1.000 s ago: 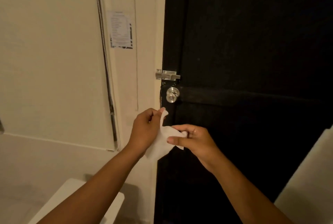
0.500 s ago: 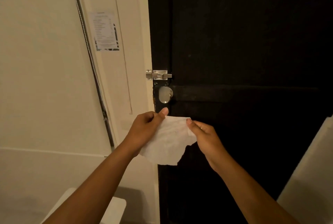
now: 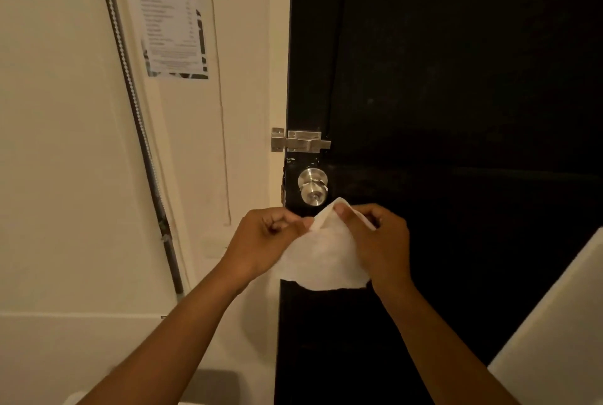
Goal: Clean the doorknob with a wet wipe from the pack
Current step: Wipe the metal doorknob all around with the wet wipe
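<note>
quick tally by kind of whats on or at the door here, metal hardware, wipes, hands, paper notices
metal hardware: 2, the doorknob and the slide latch above it
wipes: 1, the wet wipe
hands: 2, the left hand and the right hand, both pinching the wipe
paper notices: 1, the notice on the wall
total: 6

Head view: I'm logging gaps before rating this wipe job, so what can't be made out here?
- Wet wipe: its side edges are covered by the left hand and right hand pinching it.
- Notice on the wall: print too small and blurred to read.
- Wipe pack: outside the frame.
- Doorknob: its back faces away.
</note>
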